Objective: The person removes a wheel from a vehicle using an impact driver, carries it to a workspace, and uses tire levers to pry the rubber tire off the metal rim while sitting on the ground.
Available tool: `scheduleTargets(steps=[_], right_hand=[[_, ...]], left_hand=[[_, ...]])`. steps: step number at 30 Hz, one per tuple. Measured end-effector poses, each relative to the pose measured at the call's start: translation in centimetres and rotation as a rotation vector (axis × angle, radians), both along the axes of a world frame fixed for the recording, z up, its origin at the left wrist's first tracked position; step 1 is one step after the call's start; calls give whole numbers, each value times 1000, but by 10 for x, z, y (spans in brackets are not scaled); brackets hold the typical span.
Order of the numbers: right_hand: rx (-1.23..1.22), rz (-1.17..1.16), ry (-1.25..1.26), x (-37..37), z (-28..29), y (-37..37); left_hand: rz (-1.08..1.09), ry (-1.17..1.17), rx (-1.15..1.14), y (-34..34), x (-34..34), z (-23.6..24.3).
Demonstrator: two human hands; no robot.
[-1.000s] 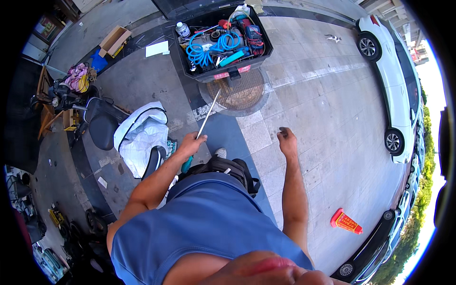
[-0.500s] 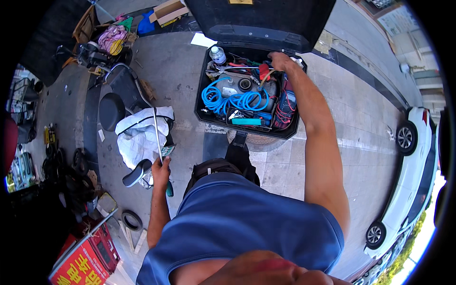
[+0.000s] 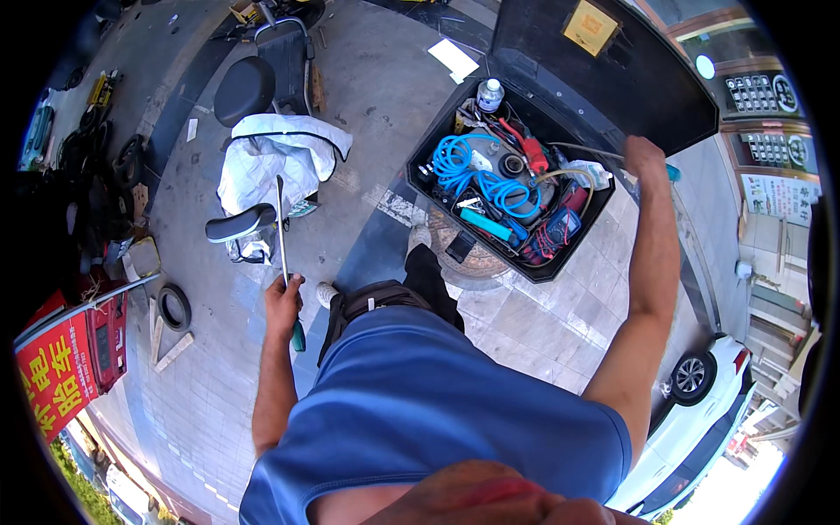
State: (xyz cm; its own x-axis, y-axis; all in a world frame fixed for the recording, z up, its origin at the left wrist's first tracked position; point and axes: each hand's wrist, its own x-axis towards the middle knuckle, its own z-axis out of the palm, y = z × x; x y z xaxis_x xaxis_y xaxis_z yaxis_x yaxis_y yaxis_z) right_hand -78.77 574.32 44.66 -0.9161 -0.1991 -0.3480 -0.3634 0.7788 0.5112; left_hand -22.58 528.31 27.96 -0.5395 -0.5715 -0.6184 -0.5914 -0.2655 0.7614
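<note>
My left hand (image 3: 284, 302) is closed around a long metal tire lever (image 3: 283, 236) with a green handle. The lever points upward past a white cloth (image 3: 262, 166) and a dark padded seat piece (image 3: 241, 223). My right hand (image 3: 646, 159) grips a similar long rod-like tool (image 3: 582, 150) by its teal handle end. Its shaft reaches left over the open black tool box (image 3: 420, 162). Inside lie a coiled blue hose (image 3: 512, 197), a clear bottle (image 3: 490, 94), red-handled pliers (image 3: 531, 150) and a blue multimeter (image 3: 560, 229).
The raised box lid (image 3: 604, 74) stands behind my right hand. A scooter-like vehicle with a black seat (image 3: 245, 92) is at the upper left. Tires (image 3: 173, 306) and a red sign (image 3: 61, 376) lie to the left. A white car (image 3: 700, 437) is parked at right.
My right hand has come out of the box to the right, now holding a long tool. The whole view has turned, so the box appears further right. My left hand still grips its lever.
</note>
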Motion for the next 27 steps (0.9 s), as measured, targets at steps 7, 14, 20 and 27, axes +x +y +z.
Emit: scheduleTargets(steps=[7,14,20,27], right_hand=[[-661,7,323,201,136,-97],[-1831,-262,-951,477,-27,-435],[-1295,449,-1201,629,-77,-659],[-1085,880,-1175,664,-144,-847]], left_hand=[[139,283,-31,-83,116,21],[407,587,150,-196,182,68],[877,734,450,-312,202,71],[1233,879,529,-502,276,-13]])
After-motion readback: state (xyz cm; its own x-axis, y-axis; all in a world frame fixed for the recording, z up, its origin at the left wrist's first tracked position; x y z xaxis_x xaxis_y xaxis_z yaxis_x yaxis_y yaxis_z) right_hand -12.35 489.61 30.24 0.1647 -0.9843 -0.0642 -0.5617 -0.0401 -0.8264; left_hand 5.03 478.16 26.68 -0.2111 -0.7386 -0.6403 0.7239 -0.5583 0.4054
